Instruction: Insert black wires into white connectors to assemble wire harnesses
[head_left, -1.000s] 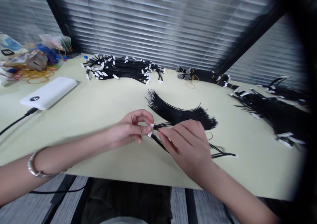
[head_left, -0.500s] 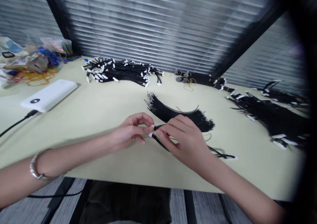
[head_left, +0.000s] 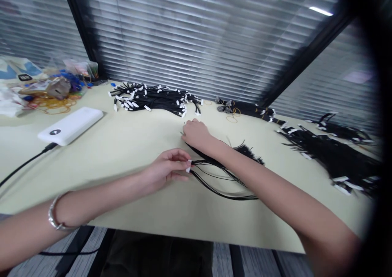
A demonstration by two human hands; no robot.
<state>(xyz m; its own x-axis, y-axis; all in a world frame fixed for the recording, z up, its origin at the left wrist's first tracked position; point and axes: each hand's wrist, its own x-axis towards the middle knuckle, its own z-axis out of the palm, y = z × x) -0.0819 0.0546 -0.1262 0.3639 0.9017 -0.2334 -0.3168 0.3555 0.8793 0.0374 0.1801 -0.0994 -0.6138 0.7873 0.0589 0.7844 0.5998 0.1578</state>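
Observation:
Between thumb and fingers, my left hand [head_left: 171, 166] pinches a small white connector [head_left: 188, 166]. Several thin black wires [head_left: 211, 187] run from that connector to the right and pass under my right forearm. My right hand [head_left: 195, 134] is at the far left end of a fanned bundle of loose black wires [head_left: 248, 153] lying on the table. Its fingers are curled down over the wire ends, and the fingertips are hidden, so whether a wire is between them cannot be seen. My right forearm covers the middle of the bundle.
Behind lies a pile of black cables with white connectors [head_left: 153, 98]. Tied cable bundles [head_left: 251, 108] and a larger wire heap [head_left: 333, 154] are at right. A white power bank [head_left: 72, 126] with a black cord stands left, near plastic bags and rubber bands [head_left: 58, 103].
My right hand has left the white connector and moved up and away to the left end of the loose wire bundle. My left hand still pinches the connector. The view has shifted slightly.

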